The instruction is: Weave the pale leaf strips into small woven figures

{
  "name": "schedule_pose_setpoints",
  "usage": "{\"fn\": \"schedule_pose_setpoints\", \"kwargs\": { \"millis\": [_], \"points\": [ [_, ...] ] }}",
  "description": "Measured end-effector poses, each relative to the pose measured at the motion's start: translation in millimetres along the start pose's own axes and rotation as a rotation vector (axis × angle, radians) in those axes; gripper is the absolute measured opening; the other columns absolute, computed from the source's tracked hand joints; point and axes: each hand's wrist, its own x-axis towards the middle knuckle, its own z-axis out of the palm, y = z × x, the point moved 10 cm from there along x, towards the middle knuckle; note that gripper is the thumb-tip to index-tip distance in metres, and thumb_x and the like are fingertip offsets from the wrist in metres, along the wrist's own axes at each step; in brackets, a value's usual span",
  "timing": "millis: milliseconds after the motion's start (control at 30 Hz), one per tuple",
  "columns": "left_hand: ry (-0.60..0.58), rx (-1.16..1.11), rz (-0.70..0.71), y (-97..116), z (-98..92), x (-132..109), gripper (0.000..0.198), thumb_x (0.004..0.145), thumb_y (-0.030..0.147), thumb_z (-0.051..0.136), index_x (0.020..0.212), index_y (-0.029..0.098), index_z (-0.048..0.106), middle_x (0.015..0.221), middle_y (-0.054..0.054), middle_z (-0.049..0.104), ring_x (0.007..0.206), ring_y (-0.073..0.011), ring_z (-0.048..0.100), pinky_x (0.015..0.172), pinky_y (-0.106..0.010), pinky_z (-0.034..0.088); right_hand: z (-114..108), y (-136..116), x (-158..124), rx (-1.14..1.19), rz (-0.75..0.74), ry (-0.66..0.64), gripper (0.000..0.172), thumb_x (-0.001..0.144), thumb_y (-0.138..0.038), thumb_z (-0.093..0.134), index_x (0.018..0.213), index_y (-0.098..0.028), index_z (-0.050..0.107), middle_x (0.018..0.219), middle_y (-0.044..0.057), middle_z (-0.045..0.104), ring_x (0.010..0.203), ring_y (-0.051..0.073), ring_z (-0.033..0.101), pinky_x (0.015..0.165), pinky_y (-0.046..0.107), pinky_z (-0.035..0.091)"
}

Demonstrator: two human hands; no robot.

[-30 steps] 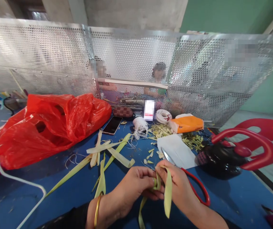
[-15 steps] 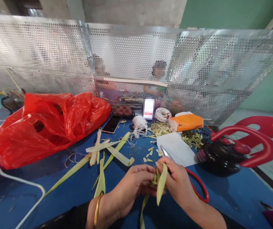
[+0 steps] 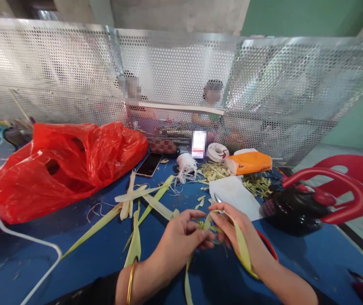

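My left hand (image 3: 183, 239), with a gold bangle at the wrist, pinches a pale green leaf strip; one strip end (image 3: 188, 281) hangs below it toward the table edge. My right hand (image 3: 236, 228) is closed on the same piece near its looped part, and a long leaf strip (image 3: 240, 239) curves over the fingers and down. The small folded part between the hands is mostly hidden by fingers. Red-handled scissors (image 3: 268, 245) lie partly under my right hand, their blade on a white paper sheet (image 3: 234, 195). Loose leaf strips (image 3: 135, 237) lie left of my hands.
A red plastic bag (image 3: 73, 178) fills the left side, near a white cable (image 3: 38, 241). Behind are a phone (image 3: 150, 164), white string (image 3: 187, 167), a tape roll (image 3: 217, 152), an orange packet (image 3: 251, 163) and leaf trimmings (image 3: 214, 171). A black, red-handled kettle (image 3: 295, 212) stands right. People sit beyond a perforated metal screen (image 3: 178, 63).
My right hand has shifted slightly right and pulled the leaf strip into a wider loop over its fingers. The strip end that hung between the hands now lies across my right hand.
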Motion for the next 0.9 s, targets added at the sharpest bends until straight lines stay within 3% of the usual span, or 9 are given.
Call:
{"fn": "schedule_pose_setpoints", "kwargs": {
  "millis": [200, 333, 467, 533, 600, 667, 733, 800, 900],
  "points": [
    [0.096, -0.02, 0.007, 11.2, -19.3, 3.3, 0.03, 0.071, 0.027, 0.072, 0.091, 0.013, 0.053, 0.078, -0.008, 0.074, 0.062, -0.0123, 0.066, 0.06, -0.023, 0.049, 7.1, -19.3, -12.0, 0.131, 0.049, -0.232, 0.026, 0.082, -0.04, 0.066, 0.08, -0.02, 0.049, 0.067, -0.002, 0.064, 0.053, 0.011, 0.056, 0.053, 0.023, 0.043],
    [0.1, 0.003, 0.0, 11.1, -20.4, 4.0, 0.029, 0.068, 0.027, 0.073, 0.087, 0.012, 0.057, 0.067, -0.005, 0.071, 0.057, -0.0107, 0.062, 0.058, -0.022, 0.047, 17.4, -30.2, -24.0, 0.099, -0.021, -0.4, 0.014, 0.085, -0.031, 0.064, 0.081, -0.018, 0.062, 0.072, 0.001, 0.069, 0.059, 0.012, 0.061, 0.059, 0.024, 0.047],
    [0.065, -0.02, -0.022, 10.0, -13.2, 1.1, 0.03, 0.065, 0.03, 0.076, 0.084, 0.012, 0.06, 0.062, -0.002, 0.068, 0.055, -0.0096, 0.06, 0.057, -0.02, 0.046, 29.3, -31.9, -31.3, 0.217, -0.049, -0.523, 0.015, 0.084, -0.03, 0.065, 0.09, -0.018, 0.073, 0.084, 0.006, 0.074, 0.063, 0.013, 0.064, 0.061, 0.026, 0.049],
    [0.019, -0.039, -0.062, 6.1, -7.2, -1.0, 0.029, 0.065, 0.032, 0.076, 0.08, 0.012, 0.062, 0.063, -0.003, 0.068, 0.053, -0.0084, 0.059, 0.055, -0.019, 0.045, 23.7, -28.8, -23.8, 0.386, -0.022, -0.435, 0.021, 0.08, -0.031, 0.069, 0.098, -0.021, 0.074, 0.092, 0.007, 0.074, 0.064, 0.014, 0.065, 0.062, 0.026, 0.05],
    [-0.041, -0.054, -0.092, 1.9, -0.7, -2.8, 0.027, 0.066, 0.033, 0.076, 0.076, 0.011, 0.063, 0.066, -0.003, 0.068, 0.052, -0.0077, 0.058, 0.053, -0.019, 0.044, 11.1, -16.8, -12.2, 0.524, 0.048, -0.249, 0.027, 0.073, -0.03, 0.076, 0.099, -0.023, 0.074, 0.095, 0.005, 0.073, 0.064, 0.012, 0.064, 0.061, 0.025, 0.049],
    [-0.054, -0.073, -0.099, -0.9, -0.2, -3.3, 0.023, 0.068, 0.031, 0.074, 0.076, 0.012, 0.063, 0.067, -0.003, 0.068, 0.053, -0.0082, 0.058, 0.053, -0.019, 0.045, -0.3, -1.1, -4.5, 0.556, 0.122, -0.076, 0.026, 0.068, -0.029, 0.08, 0.091, -0.021, 0.074, 0.083, 0.002, 0.071, 0.061, 0.011, 0.061, 0.058, 0.022, 0.045],
    [-0.005, -0.094, -0.111, -4.3, -6.4, -2.3, 0.02, 0.068, 0.027, 0.073, 0.077, 0.013, 0.062, 0.069, -0.004, 0.069, 0.053, -0.0088, 0.059, 0.052, -0.019, 0.045, -6.4, 3.7, -0.8, 0.453, 0.111, -0.003, 0.019, 0.072, -0.036, 0.076, 0.08, -0.018, 0.073, 0.062, -0.001, 0.062, 0.054, 0.01, 0.054, 0.054, 0.021, 0.041],
    [0.034, -0.095, -0.13, -7.4, -11.8, -0.7, 0.018, 0.068, 0.025, 0.072, 0.076, 0.013, 0.061, 0.073, -0.005, 0.07, 0.054, -0.0085, 0.059, 0.053, -0.019, 0.045, -11.0, -7.4, -0.1, 0.239, -0.024, 0.016, 0.027, 0.082, -0.043, 0.066, 0.074, -0.018, 0.073, 0.054, -0.002, 0.053, 0.052, 0.011, 0.048, 0.053, 0.023, 0.04],
    [0.059, -0.075, -0.134, -8.1, -16.3, 1.9, 0.016, 0.07, 0.024, 0.07, 0.074, 0.011, 0.062, 0.075, -0.007, 0.071, 0.054, -0.0075, 0.059, 0.053, -0.018, 0.045, -16.2, -40.8, -9.8, -0.08, -0.34, 0.074, 0.027, 0.089, -0.041, 0.058, 0.079, -0.022, 0.075, 0.071, 0.002, 0.059, 0.069, 0.015, 0.056, 0.065, 0.025, 0.045]
  ]
}}
